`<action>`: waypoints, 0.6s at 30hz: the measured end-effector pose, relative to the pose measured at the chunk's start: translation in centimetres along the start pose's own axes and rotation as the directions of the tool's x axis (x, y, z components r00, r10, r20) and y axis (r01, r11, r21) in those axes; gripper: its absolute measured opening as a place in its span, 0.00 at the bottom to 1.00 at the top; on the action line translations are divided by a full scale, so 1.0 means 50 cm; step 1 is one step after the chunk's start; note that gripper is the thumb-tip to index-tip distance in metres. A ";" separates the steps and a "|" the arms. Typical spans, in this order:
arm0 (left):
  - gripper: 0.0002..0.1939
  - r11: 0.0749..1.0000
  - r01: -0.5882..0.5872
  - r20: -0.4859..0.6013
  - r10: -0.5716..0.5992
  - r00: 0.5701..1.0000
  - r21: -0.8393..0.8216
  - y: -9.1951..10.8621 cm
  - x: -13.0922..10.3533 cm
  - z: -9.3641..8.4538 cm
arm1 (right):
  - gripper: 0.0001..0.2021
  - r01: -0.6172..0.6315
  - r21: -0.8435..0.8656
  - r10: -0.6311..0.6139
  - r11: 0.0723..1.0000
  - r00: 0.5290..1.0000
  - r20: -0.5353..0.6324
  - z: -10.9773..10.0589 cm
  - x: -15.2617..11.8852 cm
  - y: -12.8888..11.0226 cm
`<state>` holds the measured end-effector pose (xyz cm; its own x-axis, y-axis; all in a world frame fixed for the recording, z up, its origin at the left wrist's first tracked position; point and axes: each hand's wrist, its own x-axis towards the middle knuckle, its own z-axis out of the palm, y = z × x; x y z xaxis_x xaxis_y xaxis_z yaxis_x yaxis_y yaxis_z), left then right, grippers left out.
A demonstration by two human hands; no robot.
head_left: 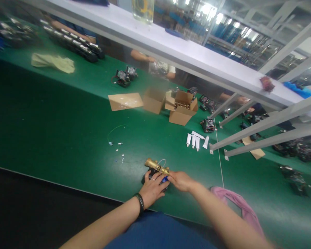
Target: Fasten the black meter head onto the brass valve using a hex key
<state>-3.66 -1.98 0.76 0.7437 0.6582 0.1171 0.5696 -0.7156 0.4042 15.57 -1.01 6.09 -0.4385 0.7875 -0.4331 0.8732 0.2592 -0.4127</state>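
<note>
At the near edge of the bench lies a black unit (144, 178) with a brass pipe body (154, 164) along its far side. A thin pale wire (162, 160) loops up from the brass. My left hand (153, 189) is closed over the black unit, covering most of it. At the right end of the brass body, the fingers of my right hand (180, 181) are pinched together beside a blue part (165, 179). What sits between those fingertips is hidden. Small loose parts and a green wire (115, 128) lie to the left on the bench.
White tubes (193, 141) lie ahead to the right. Beyond them stand an open carton (181, 116) of brass parts and a flat cardboard piece (125, 101). Grey metal struts (248, 129) hold up a white shelf (197, 52). A pink cloth (238, 200) lies right; co-workers' hands (142, 56) show opposite.
</note>
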 end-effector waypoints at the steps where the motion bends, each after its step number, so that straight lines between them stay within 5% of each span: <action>1: 0.32 1.000 0.000 0.000 0.000 1.000 -0.007 -0.001 0.001 0.000 | 0.19 0.037 -0.036 -0.036 0.999 0.999 0.017 -0.006 0.005 0.000; 10: 0.30 0.999 -0.006 -0.011 0.006 1.000 -0.035 -0.010 -0.003 0.004 | 0.15 0.265 -0.248 -0.200 0.932 0.945 0.259 -0.051 0.055 0.000; 15: 0.27 0.999 -0.029 -0.037 0.028 0.999 -0.031 -0.018 -0.008 0.010 | 0.17 -0.091 -0.210 0.106 0.973 0.993 0.058 0.018 0.040 -0.037; 18: 0.24 0.998 -0.044 -0.061 0.042 0.997 -0.034 -0.025 -0.012 0.019 | 0.18 -0.361 -0.075 0.361 0.929 0.932 -0.017 0.061 0.040 -0.074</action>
<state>-4.49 -1.72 -0.68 0.7443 0.6405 0.1890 0.5241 -0.7357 0.4291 10.83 -2.10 4.32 -0.0899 0.8376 -0.5389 0.9860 -0.0014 -0.1667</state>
